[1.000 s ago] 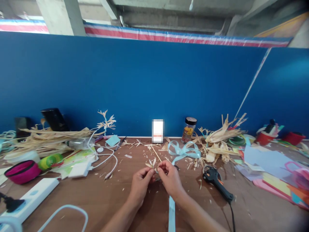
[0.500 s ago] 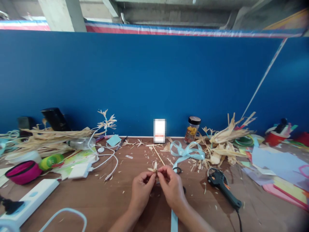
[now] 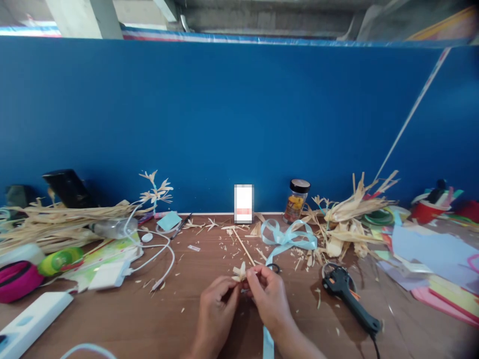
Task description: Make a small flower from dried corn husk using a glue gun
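Note:
A small pale flower of dried corn husk [image 3: 240,272] stands up between my two hands, low in the middle of the view. My left hand [image 3: 220,304] pinches it near its base with thumb and forefinger. The fingers of my right hand [image 3: 267,291] are closed against the flower's right side; their tips partly hide its petals. Under my right hand runs a light blue ribbon [image 3: 268,344], looped into a bow farther back. Behind that hand shows a black scissor handle [image 3: 275,268], its blades hidden. A thin stick [image 3: 244,247] lies just beyond the flower.
To the right rests a black glue gun [image 3: 350,299] with its cord. Corn husks [image 3: 346,214] are piled behind it, near a black-lidded jar [image 3: 296,202]. At left are a white power strip [image 3: 37,324], white cables and more husks [image 3: 67,224]. A blue partition [image 3: 239,114] stands behind.
Both hands have come slightly lower in view, still at the flower, which has tilted and turned. My right hand's fingers have shifted up along its side. The camera view has moved a little.

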Demonstrator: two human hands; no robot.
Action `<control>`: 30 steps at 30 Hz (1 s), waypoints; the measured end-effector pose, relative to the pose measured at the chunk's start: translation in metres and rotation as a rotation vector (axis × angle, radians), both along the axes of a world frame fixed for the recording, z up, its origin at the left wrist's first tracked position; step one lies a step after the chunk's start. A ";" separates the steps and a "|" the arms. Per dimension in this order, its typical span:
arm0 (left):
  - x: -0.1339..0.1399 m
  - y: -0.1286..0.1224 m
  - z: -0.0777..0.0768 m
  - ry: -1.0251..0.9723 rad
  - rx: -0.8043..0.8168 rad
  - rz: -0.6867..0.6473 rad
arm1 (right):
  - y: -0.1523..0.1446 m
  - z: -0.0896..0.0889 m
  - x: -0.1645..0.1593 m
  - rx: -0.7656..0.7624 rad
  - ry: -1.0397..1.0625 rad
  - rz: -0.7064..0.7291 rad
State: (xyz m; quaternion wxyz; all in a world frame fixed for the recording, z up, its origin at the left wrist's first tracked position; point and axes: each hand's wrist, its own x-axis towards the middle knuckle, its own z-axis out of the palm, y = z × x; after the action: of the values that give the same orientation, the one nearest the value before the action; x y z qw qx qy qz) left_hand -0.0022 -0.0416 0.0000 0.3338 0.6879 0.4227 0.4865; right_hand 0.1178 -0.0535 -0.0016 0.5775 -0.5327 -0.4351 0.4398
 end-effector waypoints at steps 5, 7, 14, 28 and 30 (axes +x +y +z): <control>-0.001 0.005 -0.003 -0.073 -0.200 0.021 | 0.001 -0.004 0.005 -0.011 -0.016 0.003; -0.001 0.007 -0.005 -0.125 -0.264 0.008 | 0.001 -0.004 0.006 -0.014 -0.045 -0.007; -0.003 0.006 -0.002 -0.055 -0.227 -0.048 | -0.003 0.001 0.008 0.068 -0.164 0.003; 0.000 0.006 -0.006 -0.171 -0.382 -0.054 | -0.002 0.003 0.003 0.045 0.065 0.116; 0.000 0.006 -0.005 -0.176 -0.398 -0.045 | -0.002 0.004 0.003 0.038 0.074 0.119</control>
State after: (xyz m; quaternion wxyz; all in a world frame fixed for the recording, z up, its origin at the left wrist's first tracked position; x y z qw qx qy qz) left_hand -0.0019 -0.0360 -0.0052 0.5095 0.5723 0.4643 0.4442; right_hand 0.1208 -0.0556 0.0020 0.5762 -0.4781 -0.4525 0.4844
